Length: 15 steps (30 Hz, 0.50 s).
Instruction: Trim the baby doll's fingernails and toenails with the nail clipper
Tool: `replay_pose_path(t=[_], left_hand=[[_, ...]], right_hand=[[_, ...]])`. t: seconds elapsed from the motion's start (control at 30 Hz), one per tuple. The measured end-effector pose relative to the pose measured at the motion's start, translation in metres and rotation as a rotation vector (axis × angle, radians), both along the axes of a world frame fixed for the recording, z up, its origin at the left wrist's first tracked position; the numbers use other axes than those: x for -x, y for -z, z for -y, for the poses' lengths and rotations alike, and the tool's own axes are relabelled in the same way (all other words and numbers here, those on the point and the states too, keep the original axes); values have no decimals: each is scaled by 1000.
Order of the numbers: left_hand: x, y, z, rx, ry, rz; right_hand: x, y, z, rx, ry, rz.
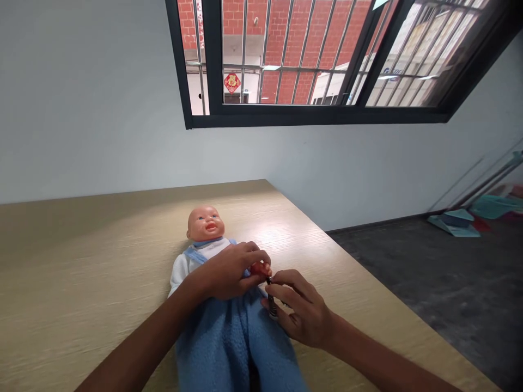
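The table [102,272] carries a doll [229,321]; the left hand [235,272] wraps the doll's hand [260,268], likely steadying it, while the right hand [304,313] pinches a clipper-like tool [272,306] by its fingertips.

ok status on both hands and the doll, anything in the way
Left hand holding doll's hand. Right hand holding nail clipper close by it. Baby doll face up on table. No obstruction seen.

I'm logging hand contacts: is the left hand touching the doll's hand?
Touching. The head view shows the left hand gripping the doll's hand between thumb and fingers.
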State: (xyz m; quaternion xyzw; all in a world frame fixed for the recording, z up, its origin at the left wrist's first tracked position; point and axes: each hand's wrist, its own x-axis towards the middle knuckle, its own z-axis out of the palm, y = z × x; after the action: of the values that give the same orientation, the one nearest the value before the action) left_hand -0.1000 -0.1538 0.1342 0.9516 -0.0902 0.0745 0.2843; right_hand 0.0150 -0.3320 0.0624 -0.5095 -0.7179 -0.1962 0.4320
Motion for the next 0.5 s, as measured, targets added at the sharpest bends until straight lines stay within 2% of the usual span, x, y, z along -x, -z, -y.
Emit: replay_pose_path(t=[0.27,0.5], left_hand=[[0,0,0,-18,2,-1],[0,1,-1,-18,0,-15]], right_hand=[[9,-12,1,65,120,80],[8,-16,2,64,125,117]])
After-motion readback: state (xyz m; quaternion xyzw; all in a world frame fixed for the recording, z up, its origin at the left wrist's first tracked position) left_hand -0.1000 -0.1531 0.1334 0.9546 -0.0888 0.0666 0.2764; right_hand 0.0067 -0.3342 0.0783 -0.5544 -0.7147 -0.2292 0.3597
